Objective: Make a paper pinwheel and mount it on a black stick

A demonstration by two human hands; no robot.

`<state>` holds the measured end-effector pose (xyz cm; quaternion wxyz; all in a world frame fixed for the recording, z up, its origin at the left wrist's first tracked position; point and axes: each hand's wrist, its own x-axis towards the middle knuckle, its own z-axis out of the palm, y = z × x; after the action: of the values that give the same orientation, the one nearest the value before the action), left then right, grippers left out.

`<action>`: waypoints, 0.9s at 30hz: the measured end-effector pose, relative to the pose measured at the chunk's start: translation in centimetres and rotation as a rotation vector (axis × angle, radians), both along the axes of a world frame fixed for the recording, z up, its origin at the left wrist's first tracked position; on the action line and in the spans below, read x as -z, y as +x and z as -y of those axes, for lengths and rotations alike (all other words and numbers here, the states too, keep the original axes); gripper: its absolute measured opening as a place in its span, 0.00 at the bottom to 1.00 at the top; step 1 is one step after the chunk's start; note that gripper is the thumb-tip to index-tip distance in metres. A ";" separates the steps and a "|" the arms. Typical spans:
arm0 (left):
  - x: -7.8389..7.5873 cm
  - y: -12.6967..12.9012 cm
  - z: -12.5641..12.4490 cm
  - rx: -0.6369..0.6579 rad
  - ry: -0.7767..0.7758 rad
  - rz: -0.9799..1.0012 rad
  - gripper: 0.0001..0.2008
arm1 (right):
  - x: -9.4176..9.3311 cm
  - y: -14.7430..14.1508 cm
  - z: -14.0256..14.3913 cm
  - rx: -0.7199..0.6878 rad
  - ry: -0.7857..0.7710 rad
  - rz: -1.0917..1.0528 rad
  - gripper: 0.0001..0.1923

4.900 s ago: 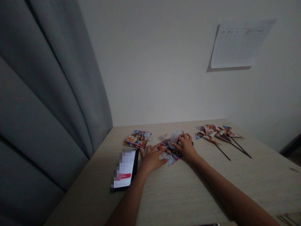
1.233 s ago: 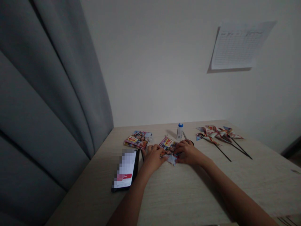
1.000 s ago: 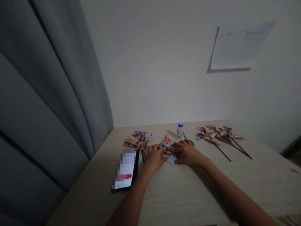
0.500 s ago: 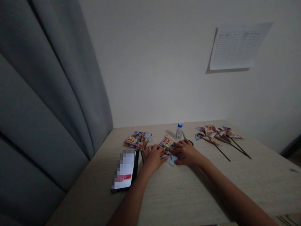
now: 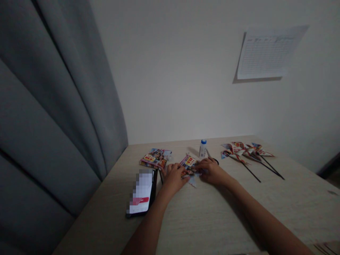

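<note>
The left hand (image 5: 174, 176) lies palm down on the left part of a printed paper square (image 5: 190, 166), fingers curled and pressing it to the table (image 5: 212, 212); the right hand (image 5: 212, 170) presses the right part of the same sheet, fingers bent over its edge, so both hands are closed down on the paper rather than lifting it; whether either hand pinches a fold I cannot tell, since the light is dim and the fingers cover the middle. The paper lies flat between the two hands, its yellow-and-red printed corner showing beyond the fingertips and a pale corner pointing towards the person.

Just beyond the right hand stands a small white glue bottle (image 5: 203, 148) with a blue cap, upright; beside it, touching or nearly touching the right hand's far side, lie scissors (image 5: 211, 157), mostly hidden. Left of the left hand lies a phone (image 5: 142, 193), screen lit, with a thin dark stick (image 5: 160, 176) between it and the hand; farther back on the left sits a stack of printed paper (image 5: 156, 158). Well off to the right, finished paper pinwheels (image 5: 243, 149) on dark sticks lie in a bunch. A grey curtain (image 5: 53, 106) hangs on the left; a printed sheet (image 5: 268, 53) is fixed to the wall (image 5: 172, 71) above the table.
</note>
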<state>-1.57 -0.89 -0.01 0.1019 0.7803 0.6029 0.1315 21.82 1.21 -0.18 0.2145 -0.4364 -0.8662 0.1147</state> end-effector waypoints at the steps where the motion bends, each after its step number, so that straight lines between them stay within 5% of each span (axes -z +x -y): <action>1: 0.0 0.0 0.0 -0.001 0.004 0.005 0.16 | 0.2 0.2 -0.1 0.000 -0.001 -0.019 0.24; 7: 0.6 0.0 -0.3 0.002 0.032 0.030 0.15 | 1.5 1.2 -1.0 0.033 0.009 -0.148 0.10; 21: 0.7 1.3 0.0 -0.006 0.066 -0.014 0.13 | 2.3 -0.4 -1.4 0.213 -0.031 -0.192 0.15; 27: 1.3 1.4 -0.3 -0.032 0.073 -0.015 0.24 | 2.2 -1.1 -0.9 0.293 -0.024 -0.144 0.13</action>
<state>-0.17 -0.61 -1.29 0.0667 0.7745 0.6111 0.1491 20.71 2.07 -2.39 0.2854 -0.5514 -0.7740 0.1238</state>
